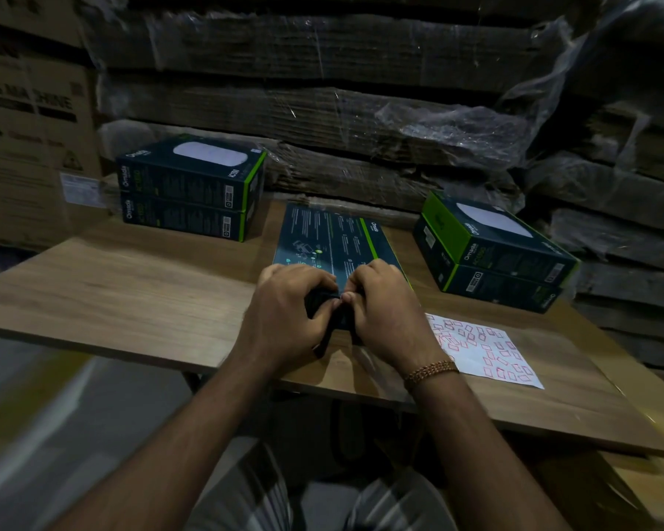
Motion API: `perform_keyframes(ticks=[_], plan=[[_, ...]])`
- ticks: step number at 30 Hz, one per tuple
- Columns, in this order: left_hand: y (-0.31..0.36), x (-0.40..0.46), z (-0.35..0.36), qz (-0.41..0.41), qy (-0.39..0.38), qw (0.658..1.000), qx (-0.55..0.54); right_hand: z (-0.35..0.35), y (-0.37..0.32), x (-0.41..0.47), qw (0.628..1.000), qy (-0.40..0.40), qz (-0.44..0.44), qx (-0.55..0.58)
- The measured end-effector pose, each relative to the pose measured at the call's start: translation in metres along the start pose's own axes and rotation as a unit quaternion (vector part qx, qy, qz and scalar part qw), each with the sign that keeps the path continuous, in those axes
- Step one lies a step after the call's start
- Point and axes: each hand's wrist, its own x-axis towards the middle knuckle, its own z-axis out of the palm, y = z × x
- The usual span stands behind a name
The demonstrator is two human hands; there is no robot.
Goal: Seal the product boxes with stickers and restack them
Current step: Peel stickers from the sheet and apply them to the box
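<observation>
My left hand (292, 300) and right hand (380, 304) meet at the near edge of the flat box (322, 239) lying on the counter (112, 285). The fingers (324, 279) of both hands are curled over that edge, thumbs pinching at it side by side. Right of my fingers, just beside my wrist, lies the sticker sheet (483, 348). Beyond my fingers to the left stands a stack of two boxes (190, 193); beyond to the right, another stack (495, 258).
</observation>
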Motion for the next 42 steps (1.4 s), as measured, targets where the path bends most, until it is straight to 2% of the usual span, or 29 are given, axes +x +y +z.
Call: perform_keyframes(ticks=[11, 27, 42], plan=[[0.002, 0.000, 0.001, -0.004, 0.001, 1.000, 0.009, 0.002, 0.001, 0.000, 1.000, 0.003, 0.001, -0.003], [0.005, 0.001, 0.002, -0.005, 0.000, 1.000, 0.029, 0.000, 0.001, 0.008, 0.999, -0.034, -0.004, -0.032], [0.004, 0.001, 0.003, -0.004, -0.003, 0.999, 0.048, -0.002, 0.003, 0.017, 0.998, -0.067, 0.001, 0.003]])
